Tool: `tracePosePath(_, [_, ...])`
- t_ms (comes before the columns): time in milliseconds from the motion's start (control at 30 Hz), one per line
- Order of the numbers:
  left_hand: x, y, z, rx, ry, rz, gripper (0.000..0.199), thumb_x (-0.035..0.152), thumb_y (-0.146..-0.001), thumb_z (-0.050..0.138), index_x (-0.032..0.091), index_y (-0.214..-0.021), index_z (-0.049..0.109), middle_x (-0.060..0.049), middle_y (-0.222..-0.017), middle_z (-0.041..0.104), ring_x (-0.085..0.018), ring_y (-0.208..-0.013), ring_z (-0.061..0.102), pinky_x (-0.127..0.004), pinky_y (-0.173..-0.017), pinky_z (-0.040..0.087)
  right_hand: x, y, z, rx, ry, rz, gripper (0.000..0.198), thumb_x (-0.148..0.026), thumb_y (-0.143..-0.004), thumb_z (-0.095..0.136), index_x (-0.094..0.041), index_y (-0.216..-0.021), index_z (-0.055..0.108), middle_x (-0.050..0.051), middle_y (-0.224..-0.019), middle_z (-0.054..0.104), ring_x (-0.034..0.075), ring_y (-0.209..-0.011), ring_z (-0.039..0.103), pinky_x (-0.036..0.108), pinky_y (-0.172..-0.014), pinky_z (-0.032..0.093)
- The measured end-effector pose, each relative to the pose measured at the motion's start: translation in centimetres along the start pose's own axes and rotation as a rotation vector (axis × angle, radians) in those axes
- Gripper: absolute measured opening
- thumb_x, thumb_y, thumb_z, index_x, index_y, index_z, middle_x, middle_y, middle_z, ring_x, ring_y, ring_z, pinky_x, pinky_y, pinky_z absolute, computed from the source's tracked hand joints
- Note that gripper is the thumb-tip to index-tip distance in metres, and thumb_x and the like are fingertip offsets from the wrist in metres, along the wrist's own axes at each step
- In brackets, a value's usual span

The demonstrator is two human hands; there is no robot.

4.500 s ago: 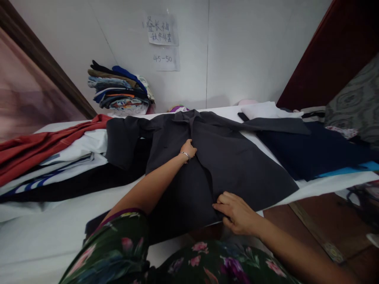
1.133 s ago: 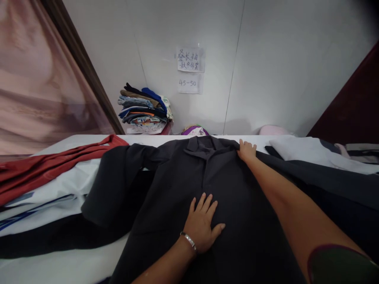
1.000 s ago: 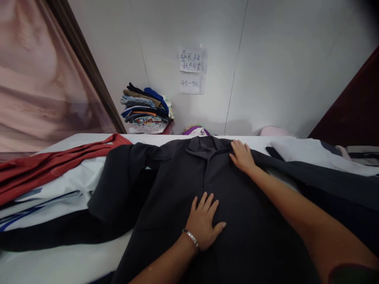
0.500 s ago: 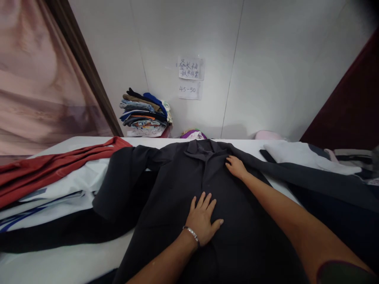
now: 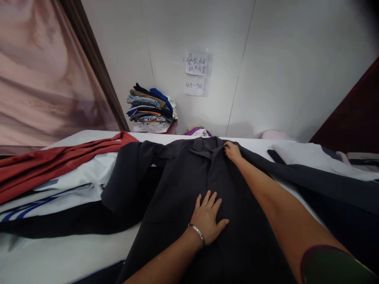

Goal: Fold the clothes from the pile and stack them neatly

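Note:
A dark grey jacket [image 5: 174,197] lies front up, its collar toward the wall and its sleeves out to both sides. The left sleeve is bunched and folded over; the right one stretches off to the right. My left hand [image 5: 208,221], with a bracelet at the wrist, rests flat on the jacket's front, fingers spread. Up by the collar, my right hand [image 5: 233,152] has its fingers closed on the lapel edge, which is slightly lifted. The jacket's lower hem is out of view.
Red [image 5: 74,161] and white garments [image 5: 97,171] lie on the white table [image 5: 89,252] at left. Pale clothes [image 5: 314,157] are at right. A stack of folded clothes [image 5: 152,108] stands by the wall, under which paper signs [image 5: 198,65] hang to its right.
My right hand has moved up toward the collar and closed on the lapel. My left hand stays flat on the jacket. The view has shifted slightly.

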State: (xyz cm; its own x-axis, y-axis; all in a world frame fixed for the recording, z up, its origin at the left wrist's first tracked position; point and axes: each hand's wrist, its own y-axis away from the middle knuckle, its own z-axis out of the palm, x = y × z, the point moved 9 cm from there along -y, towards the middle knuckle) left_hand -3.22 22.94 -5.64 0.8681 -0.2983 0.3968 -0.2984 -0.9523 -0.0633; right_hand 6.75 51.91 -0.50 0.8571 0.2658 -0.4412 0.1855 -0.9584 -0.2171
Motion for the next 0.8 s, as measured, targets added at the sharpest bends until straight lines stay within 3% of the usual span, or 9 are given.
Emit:
tracePosePath(100, [0.0, 0.0, 0.0, 0.013, 0.002, 0.004, 0.072, 0.068, -0.084, 0.031, 0.024, -0.141, 0.038, -0.007, -0.153, 0.028, -0.028, -0.143, 0.014, -0.056, -0.115, 0.011, 1.1, 1.8, 0.4, 0.036, -0.037, 0.011, 0.041, -0.018, -0.086, 0.035, -0.022, -0.119, 0.059, 0.003, -0.106, 0.068, 0.017, -0.091, 0.063, 0.026, -0.081, 0.048])
tracePosePath(300, [-0.1, -0.1, 0.3, 0.011, 0.009, 0.004, 0.073, 0.068, -0.084, 0.031, 0.024, -0.141, 0.038, -0.007, -0.153, 0.028, -0.028, -0.143, 0.015, -0.057, -0.114, 0.01, 4.6, 3.8, 0.7, -0.06, 0.018, 0.166, 0.037, -0.012, -0.073, 0.045, -0.017, -0.099, 0.07, 0.005, -0.083, 0.072, 0.019, -0.075, 0.066, 0.027, -0.068, 0.05])
tracePosePath(400, [-0.2, -0.1, 0.3, 0.012, 0.0, 0.002, 0.072, 0.068, -0.085, 0.031, 0.023, -0.141, 0.038, -0.007, -0.153, 0.028, -0.029, -0.143, 0.014, -0.057, -0.115, 0.009, 3.7, 3.2, -0.8, -0.101, 0.064, 0.165, 0.028, -0.016, -0.072, 0.052, -0.02, -0.089, 0.074, 0.007, -0.09, 0.072, 0.022, -0.086, 0.066, 0.029, -0.075, 0.05])
tracePosePath(500, [-0.1, -0.1, 0.3, 0.008, -0.006, 0.002, 0.072, 0.068, -0.085, 0.031, 0.024, -0.142, 0.037, -0.007, -0.153, 0.028, -0.029, -0.143, 0.014, -0.057, -0.114, 0.01, 1.3, 2.0, -2.3, -0.084, 0.102, 0.142, 0.03, -0.033, -0.082, 0.049, -0.019, -0.093, 0.074, 0.011, -0.108, 0.069, 0.027, -0.107, 0.06, 0.032, -0.087, 0.045])
tracePosePath(633, [-0.1, -0.1, 0.2, 0.009, -0.008, 0.0, 0.073, 0.069, -0.084, 0.03, 0.024, -0.141, 0.038, -0.006, -0.153, 0.028, -0.028, -0.143, 0.014, -0.057, -0.114, 0.01, -0.9, 0.7, -0.8, -0.153, 0.114, 0.161, 0.049, -0.055, -0.08, 0.052, -0.017, -0.105, 0.07, 0.014, -0.11, 0.067, 0.03, -0.106, 0.06, 0.035, -0.087, 0.046])
tracePosePath(733, [-0.1, -0.1, 0.2, 0.008, -0.006, 0.0, 0.073, 0.069, -0.084, 0.03, 0.024, -0.142, 0.037, -0.006, -0.153, 0.028, -0.028, -0.143, 0.015, -0.057, -0.114, 0.011, -0.8, 0.5, 1.5, -0.216, 0.123, 0.223, 0.044, -0.045, -0.072, 0.067, -0.011, -0.101, 0.07, 0.019, -0.102, 0.069, 0.032, -0.097, 0.064, 0.036, -0.08, 0.049])
tracePosePath(800, [-0.1, -0.1, 0.2, 0.01, -0.001, 0.0, 0.073, 0.069, -0.084, 0.03, 0.024, -0.141, 0.037, -0.006, -0.153, 0.028, -0.028, -0.143, 0.015, -0.057, -0.114, 0.011, -0.5, 0.6, 2.3, -0.185, 0.118, 0.241, 0.038, -0.034, -0.077, 0.063, -0.011, -0.107, 0.067, 0.02, -0.106, 0.067, 0.031, -0.1, 0.063, 0.037, -0.081, 0.049])
